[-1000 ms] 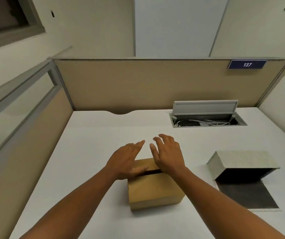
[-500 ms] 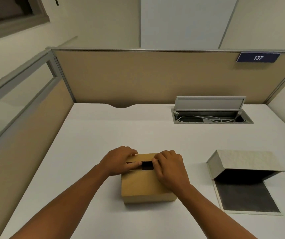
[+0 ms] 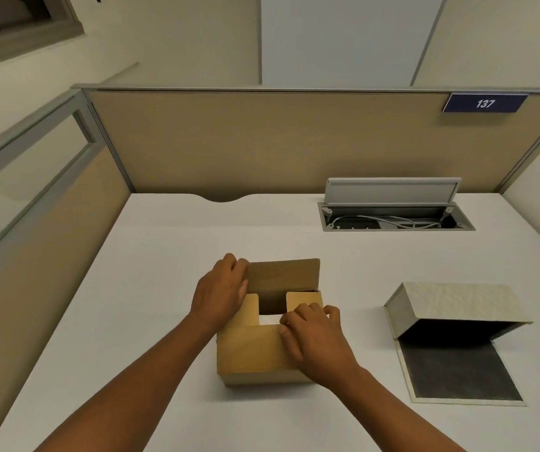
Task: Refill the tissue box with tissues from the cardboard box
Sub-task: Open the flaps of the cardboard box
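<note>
A brown cardboard box [image 3: 249, 353] sits on the white desk in front of me. Its far flap [image 3: 283, 275] stands upright, and my left hand [image 3: 221, 290] grips that flap's left edge. My right hand [image 3: 316, 334] rests on the box's near right side, its fingers curled on the right inner flap. Between the two inner flaps a strip of white tissue [image 3: 270, 319] shows. The grey tissue box [image 3: 454, 305] lies to the right, open, its lid raised over a dark flat base [image 3: 457, 373] and nothing inside.
A floor-box style cable hatch [image 3: 392, 216] with its lid up and cords inside is set into the desk [image 3: 164, 256] at the back right. Beige partition walls close the desk at the back and left. A sign reading 137 [image 3: 485, 103] hangs on the partition.
My hands went from lying flat on the closed box to pulling its top open. The far flap now stands up and white tissue shows inside.
</note>
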`<action>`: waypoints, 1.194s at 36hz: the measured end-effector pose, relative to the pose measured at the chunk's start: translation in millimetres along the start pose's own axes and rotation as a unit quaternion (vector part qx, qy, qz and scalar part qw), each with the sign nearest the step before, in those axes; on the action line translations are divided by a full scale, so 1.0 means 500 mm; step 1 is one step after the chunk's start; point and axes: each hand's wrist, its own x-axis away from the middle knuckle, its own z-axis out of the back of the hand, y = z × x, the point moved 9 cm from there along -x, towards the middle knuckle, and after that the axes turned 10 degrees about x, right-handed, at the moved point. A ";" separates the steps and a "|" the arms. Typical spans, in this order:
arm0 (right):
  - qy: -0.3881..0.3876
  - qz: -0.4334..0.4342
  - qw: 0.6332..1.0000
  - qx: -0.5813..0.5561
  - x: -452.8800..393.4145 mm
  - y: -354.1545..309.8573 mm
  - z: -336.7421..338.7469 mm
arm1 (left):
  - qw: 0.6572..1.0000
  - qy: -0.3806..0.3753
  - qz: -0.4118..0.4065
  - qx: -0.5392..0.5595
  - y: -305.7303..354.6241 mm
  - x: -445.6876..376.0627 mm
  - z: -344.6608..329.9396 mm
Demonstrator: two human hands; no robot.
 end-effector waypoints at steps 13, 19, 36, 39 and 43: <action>-0.134 -0.096 0.978 -0.126 0.073 0.030 -0.015 | 0.968 -0.201 0.143 -0.040 0.015 0.063 -0.121; -0.118 -0.164 0.979 0.016 0.059 0.042 -0.044 | 0.972 -0.196 0.128 0.009 0.014 0.059 -0.100; -0.066 -0.236 0.969 -0.037 0.060 0.077 -0.013 | 0.923 -0.142 0.172 0.313 -0.107 0.108 0.020; -0.039 -0.264 0.953 -0.141 0.076 0.116 0.010 | 0.932 -0.131 0.174 0.290 -0.144 0.124 0.038; -0.024 -0.310 0.906 -0.287 0.108 0.175 0.011 | 0.970 -0.128 0.131 0.161 -0.153 0.146 0.052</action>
